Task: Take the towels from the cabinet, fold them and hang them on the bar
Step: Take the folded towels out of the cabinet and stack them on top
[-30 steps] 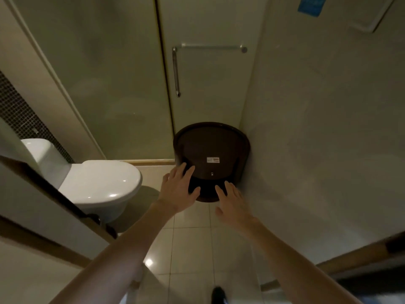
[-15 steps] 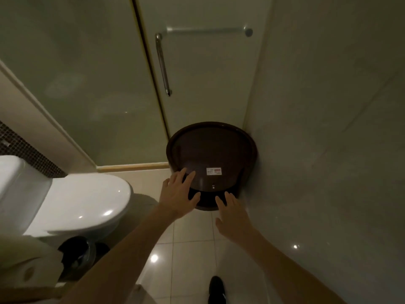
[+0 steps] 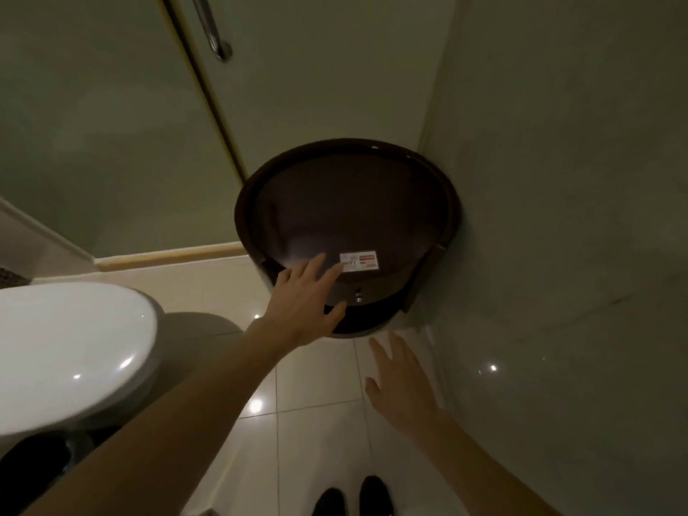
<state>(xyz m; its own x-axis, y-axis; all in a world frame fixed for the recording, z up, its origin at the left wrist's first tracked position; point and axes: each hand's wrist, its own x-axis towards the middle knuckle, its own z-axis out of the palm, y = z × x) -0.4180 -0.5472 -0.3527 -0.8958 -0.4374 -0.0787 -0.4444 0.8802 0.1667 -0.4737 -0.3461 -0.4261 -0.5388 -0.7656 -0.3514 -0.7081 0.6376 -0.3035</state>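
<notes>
Two bare hands reach forward in a dim bathroom: the left hand, fingers spread and holding nothing, hovers over the front edge of one round dark-brown wooden cabinet tucked into the corner, while the right hand, likewise open and empty, is lower and nearer the camera, above the floor just short of the cabinet's base. Whether the left fingertips touch the cabinet top cannot be told.

One grey tiled wall fills the right side, and one frosted glass shower screen the upper left, meeting the pale glossy floor tiles at a beige threshold strip. One white toilet with its lid down sits at the left, with one dark round bin partly hidden beneath it. The cabinet stands against the wall and beside the shower door, its flat rimmed top bare except for one small white sticker printed "WIFI", just beyond the left fingertips. Below the sticker, on the cabinet front, is one small metal knob. One chrome door handle shows at the top edge; only its lower end is in view. Two black shoe tips appear at the bottom. No towels are visible; the cabinet front appears shut.
</notes>
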